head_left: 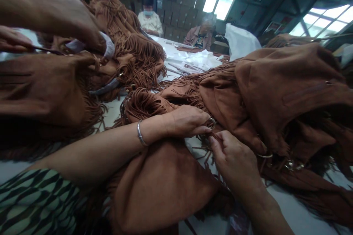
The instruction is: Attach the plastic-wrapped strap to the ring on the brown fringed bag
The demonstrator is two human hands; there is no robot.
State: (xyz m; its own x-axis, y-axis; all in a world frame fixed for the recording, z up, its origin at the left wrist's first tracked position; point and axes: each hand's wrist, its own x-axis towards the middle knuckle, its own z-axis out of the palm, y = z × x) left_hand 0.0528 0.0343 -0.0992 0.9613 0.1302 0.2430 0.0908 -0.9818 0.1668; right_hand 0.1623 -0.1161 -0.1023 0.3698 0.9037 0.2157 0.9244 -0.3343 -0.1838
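Boxes behind; hands (one braceleted) pinch strip.

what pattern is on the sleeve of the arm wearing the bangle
dark wavy shapes over pale green, seen in the head view

The left forearm reaches in from 8 o'clock, the left hand pointing toward 3 with fingers curled. The right forearm rises from 5 o'clock, the right hand pinching near the left fingertips.

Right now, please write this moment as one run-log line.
left hand: holds ring | right hand: pinches strip | brown cloth: beside both hands
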